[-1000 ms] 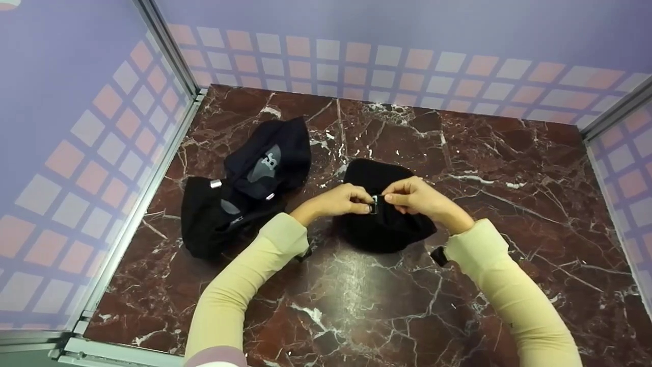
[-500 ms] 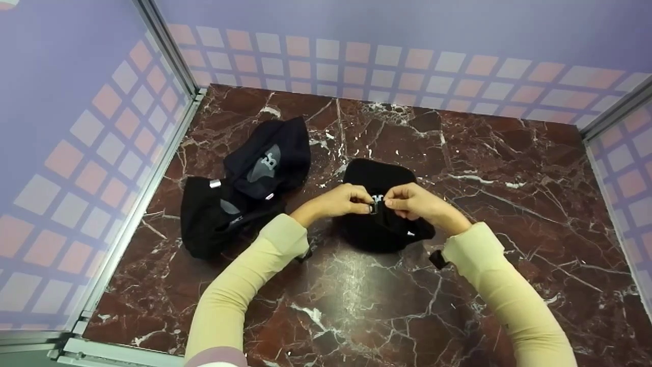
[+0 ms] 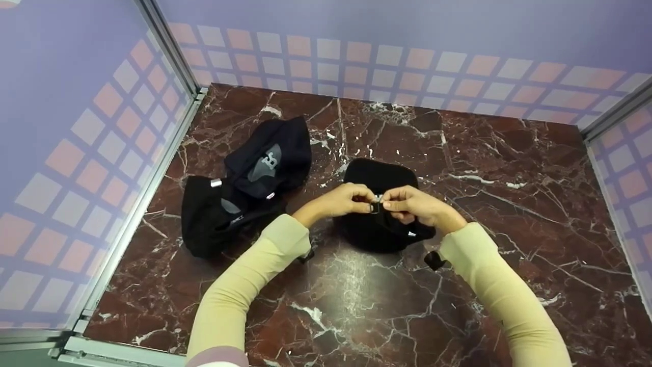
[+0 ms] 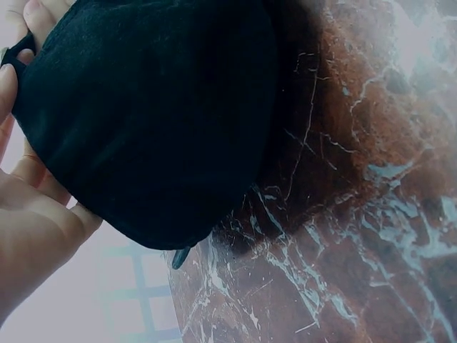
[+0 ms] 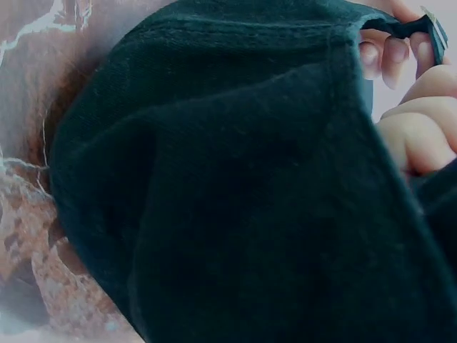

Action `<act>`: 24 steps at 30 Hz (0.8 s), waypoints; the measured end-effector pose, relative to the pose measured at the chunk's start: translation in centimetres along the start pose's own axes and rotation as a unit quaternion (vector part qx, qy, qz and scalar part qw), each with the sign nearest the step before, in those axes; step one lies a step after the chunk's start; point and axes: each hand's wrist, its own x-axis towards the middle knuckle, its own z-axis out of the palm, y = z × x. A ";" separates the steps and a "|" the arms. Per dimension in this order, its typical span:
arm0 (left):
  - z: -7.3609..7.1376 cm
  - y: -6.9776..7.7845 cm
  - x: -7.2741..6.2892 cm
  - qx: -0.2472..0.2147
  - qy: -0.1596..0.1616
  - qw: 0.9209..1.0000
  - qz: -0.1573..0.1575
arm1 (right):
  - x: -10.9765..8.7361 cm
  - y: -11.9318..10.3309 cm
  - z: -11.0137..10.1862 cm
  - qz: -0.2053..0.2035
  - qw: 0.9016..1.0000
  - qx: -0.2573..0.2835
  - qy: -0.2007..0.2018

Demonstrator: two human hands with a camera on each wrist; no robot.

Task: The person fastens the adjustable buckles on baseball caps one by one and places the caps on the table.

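A black cap (image 3: 374, 237) lies on the dark red marble tabletop in the head view, its crown toward me. At its back strap (image 5: 401, 28) is a small metal buckle (image 5: 434, 30). My left hand (image 3: 342, 200) pinches the strap by the buckle from the left. From the right, my right hand (image 3: 415, 205) pinches the strap between thumb and index finger, close to the left fingertips. The cap's dark fabric fills much of both wrist views. Exactly how the strap end sits in the buckle is hidden by the fingers.
Left of the hands lie a navy cap (image 3: 295, 148) with a letter patch and a black cap (image 3: 201, 221) with a silver clip, touching each other. Purple panels with checkered squares (image 3: 356, 53) enclose the marble tabletop (image 3: 489, 168) at the back and sides.
My right hand drew slightly back and lower, uncovering a white mark on the cap's right side, then came close to the left fingertips again. The left hand has hardly moved.
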 end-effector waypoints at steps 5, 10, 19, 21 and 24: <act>0.0 0.0 -0.1 0.002 -0.001 1.000 -0.004 | 0.3 0.4 0.2 0.003 1.000 0.026 0.005; 0.1 0.0 0.0 -0.007 -0.003 1.000 -0.015 | 0.5 0.7 0.4 -0.005 0.999 0.041 0.001; 0.3 -0.1 0.0 -0.008 0.011 0.999 -0.041 | 0.9 1.2 0.7 -0.019 0.998 0.060 0.007; 0.3 -0.2 0.0 -0.005 0.015 0.999 -0.042 | 0.9 1.2 0.9 -0.024 0.998 0.049 0.020; 0.3 -0.3 0.0 -0.011 0.014 0.999 -0.037 | 0.8 1.1 1.0 -0.032 0.998 0.023 0.044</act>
